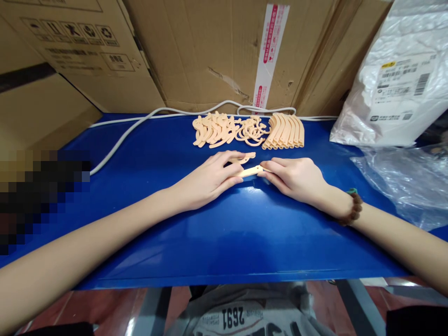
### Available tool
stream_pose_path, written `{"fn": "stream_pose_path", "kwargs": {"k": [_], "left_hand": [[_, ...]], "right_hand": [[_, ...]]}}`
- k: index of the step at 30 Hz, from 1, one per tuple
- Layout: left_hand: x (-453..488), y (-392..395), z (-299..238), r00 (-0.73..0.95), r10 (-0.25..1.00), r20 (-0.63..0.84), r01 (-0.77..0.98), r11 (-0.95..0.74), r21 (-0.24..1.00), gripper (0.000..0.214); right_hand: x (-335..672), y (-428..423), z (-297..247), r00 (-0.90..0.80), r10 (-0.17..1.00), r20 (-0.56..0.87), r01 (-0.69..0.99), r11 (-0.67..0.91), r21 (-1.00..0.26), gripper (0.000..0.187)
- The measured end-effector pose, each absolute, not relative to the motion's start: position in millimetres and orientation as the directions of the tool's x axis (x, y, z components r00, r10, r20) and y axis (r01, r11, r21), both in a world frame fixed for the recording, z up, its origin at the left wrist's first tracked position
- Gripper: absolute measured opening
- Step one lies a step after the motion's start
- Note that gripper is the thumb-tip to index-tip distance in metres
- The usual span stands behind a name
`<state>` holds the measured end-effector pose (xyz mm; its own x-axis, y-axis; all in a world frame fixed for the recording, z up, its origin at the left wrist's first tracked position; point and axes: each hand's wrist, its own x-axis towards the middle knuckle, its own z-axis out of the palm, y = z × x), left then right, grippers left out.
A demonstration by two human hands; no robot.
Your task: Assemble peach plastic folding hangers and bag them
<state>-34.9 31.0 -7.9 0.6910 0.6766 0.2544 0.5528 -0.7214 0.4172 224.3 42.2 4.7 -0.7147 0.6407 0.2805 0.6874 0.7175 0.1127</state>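
Both my hands rest on a blue table (224, 233) and meet at its middle. My left hand (206, 179) and my right hand (294, 177) each pinch one end of a small peach-coloured plastic piece (250, 171). A second curved peach piece (247, 157) lies under my left fingertips. Behind them lie a loose heap of peach plastic parts (213, 129), a tangle of thin ring-shaped parts (251, 131) and a neat row of curved parts (285, 131). A wooden bead bracelet (354, 210) circles my right wrist.
Cardboard boxes (210, 51) wall off the back and left. A white cable (140, 123) runs along the table's far edge. A white labelled bag (395, 79) and clear plastic film (402, 182) sit at the right.
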Motion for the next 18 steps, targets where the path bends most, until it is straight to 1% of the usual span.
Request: {"fn": "stream_pose_path", "kwargs": {"k": [6,9,14,18], "left_hand": [[-35.5,31.0,-8.7,0.691,0.677,0.254,0.551,-0.720,0.422,0.035],[-35.6,30.8,-8.5,0.696,0.671,0.256,0.545,-0.726,0.420,0.036],[-35.1,31.3,-7.2,0.702,0.665,0.254,0.541,-0.730,0.418,0.037],[-34.7,31.6,-6.5,0.706,0.660,0.258,0.536,-0.735,0.415,0.037]], "right_hand": [[224.2,41.0,5.8,-0.728,0.624,0.284,0.679,0.714,0.169,0.058],[224.5,40.1,5.9,-0.732,0.607,0.308,0.673,0.715,0.189,0.056],[225.5,39.5,5.7,-0.731,0.596,0.331,0.671,0.716,0.192,0.050],[226.5,40.5,5.4,-0.729,0.608,0.316,0.671,0.725,0.154,0.049]]}}
